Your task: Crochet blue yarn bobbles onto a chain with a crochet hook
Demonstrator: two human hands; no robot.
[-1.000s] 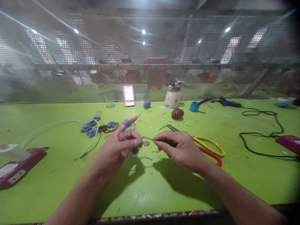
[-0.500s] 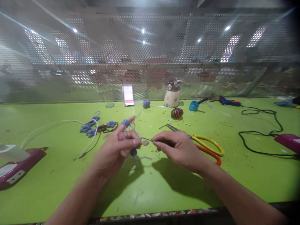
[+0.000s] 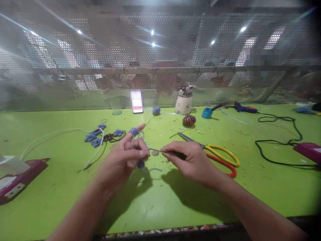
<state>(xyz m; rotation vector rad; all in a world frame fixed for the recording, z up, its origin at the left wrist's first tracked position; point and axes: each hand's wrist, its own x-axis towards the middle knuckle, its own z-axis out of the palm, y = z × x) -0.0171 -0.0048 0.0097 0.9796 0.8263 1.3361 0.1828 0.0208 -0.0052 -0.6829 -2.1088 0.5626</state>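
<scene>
Both hands have drifted slightly toward the left and nearer the body since the earlier frames, with the grip of each unchanged. Left hand (image 3: 125, 157): index finger extended, wrapped near its tip with blue yarn (image 3: 134, 131); thumb and remaining fingers closed, pinching the yarn strands, which run down to a small crocheted piece (image 3: 140, 163) hanging just below the fingers. Loose yarn loops trail from it onto the green table (image 3: 175, 201). Right hand (image 3: 190, 159): fingers closed around the dark handle of a crochet hook (image 3: 156, 150), whose thin metal shaft points left and meets the left fingertips. Both hands are held above the table, near its front edge.

Just behind the right hand lie scissors (image 3: 220, 157) with one yellow and one red handle, blades pointing to the far left. Farther back: a striped yarn ball (image 3: 189, 120), a cream pot (image 3: 184, 100), a teal cup (image 3: 207, 113), a phone (image 3: 137, 101) propped against the perforated screen (image 3: 75, 67), and a small blue ball (image 3: 156, 110). Left of centre, finished blue flowers (image 3: 94, 138) lie beside a white cable (image 3: 62, 132). A black cable (image 3: 278, 144) leads to a magenta device (image 3: 309, 150) at the right edge; another magenta device (image 3: 17, 177) lies at the left edge.
</scene>
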